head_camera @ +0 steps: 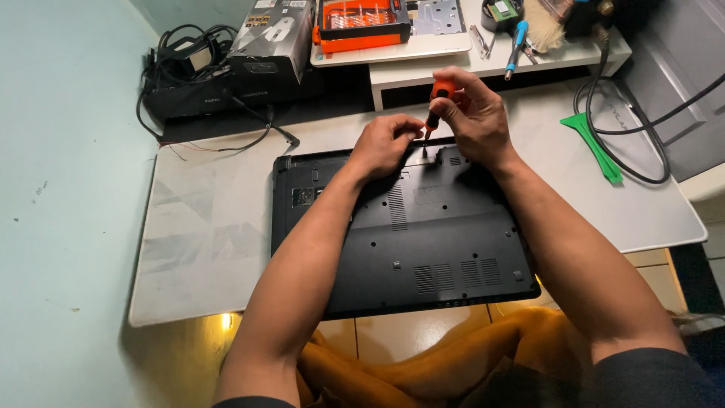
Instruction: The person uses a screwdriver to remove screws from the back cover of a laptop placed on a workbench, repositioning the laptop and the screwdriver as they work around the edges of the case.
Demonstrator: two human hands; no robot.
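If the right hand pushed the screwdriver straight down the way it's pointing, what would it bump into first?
Most likely the black laptop lying upside down: the right hand aims the orange screwdriver at its underside, apparently at a screw spot.

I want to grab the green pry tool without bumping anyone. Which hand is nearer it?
Right. The right hand grips the screwdriver, left of the green pry tool; the left hand is farther left.

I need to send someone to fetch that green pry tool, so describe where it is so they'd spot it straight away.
Start at the upturned black laptop on the pale table. Look past its far right corner to the looped black cable. The green pry tool lies flat there, partly inside the loop, the only bright green thing on the table.
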